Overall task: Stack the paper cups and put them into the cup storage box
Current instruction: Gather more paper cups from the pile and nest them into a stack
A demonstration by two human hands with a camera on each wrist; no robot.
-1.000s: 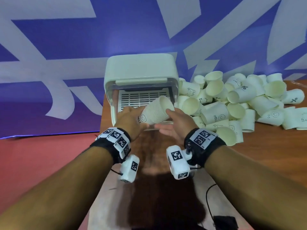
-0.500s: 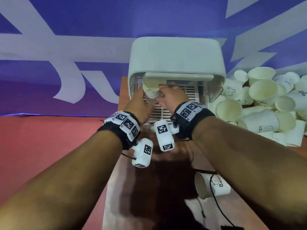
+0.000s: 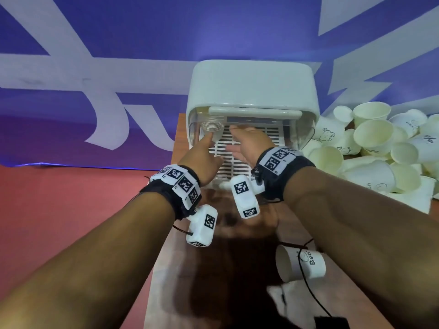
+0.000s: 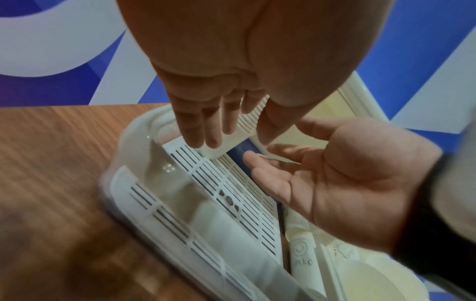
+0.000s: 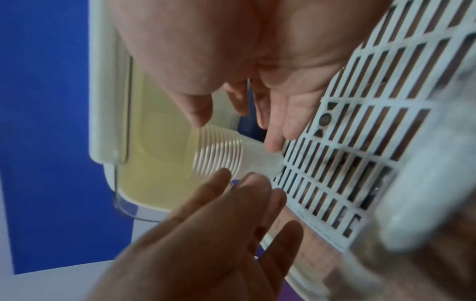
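Note:
The white cup storage box point(image 3: 251, 91) stands open at the table's far edge, its slotted tray point(image 3: 237, 160) facing me. A stack of paper cups point(image 3: 212, 125) sits in the box's left side on the tray, also visible as the stack point(image 5: 224, 154). My left hand point(image 3: 204, 150) reaches in with straight fingers point(image 4: 206, 130) lying on the stack. My right hand point(image 3: 247, 141) is beside it with an open palm point(image 4: 335, 179), and one straight fingertip point(image 5: 273, 142) touches the stack's narrow end.
A big pile of loose paper cups point(image 3: 380, 148) lies right of the box. A single cup point(image 3: 299, 262) lies on its side under my right forearm, with a black cable point(image 3: 308, 288) across it. The wooden table point(image 4: 51, 163) ends just left of the box.
Both hands carried the stack from in front of the box into its left side. The grip has loosened and the fingers are now straight; my right hand has drawn slightly to the right.

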